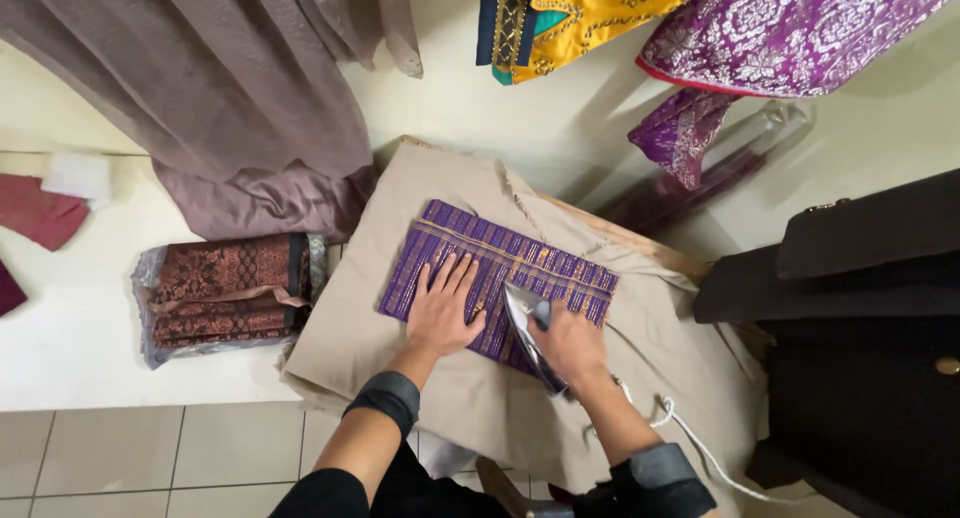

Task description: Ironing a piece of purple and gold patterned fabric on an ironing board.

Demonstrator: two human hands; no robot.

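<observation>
A folded purple cloth with gold stripes (520, 258) lies on a beige cloth-covered board (400, 208). My left hand (443, 308) rests flat on the near left part of the purple cloth, fingers spread. My right hand (568, 340) grips the handle of a silver iron (527, 323), which stands on the near right part of the same cloth. The iron's white cord (700, 448) trails off to the right over the beige cover.
A brown patterned cloth packed in clear plastic (225, 293) lies left of the board. Mauve garments (200, 88) hang at the back left, yellow (570, 13) and purple (790, 28) ones at the back right. Dark clothing (860, 348) hangs at the right. Tiled floor (150, 458) shows below.
</observation>
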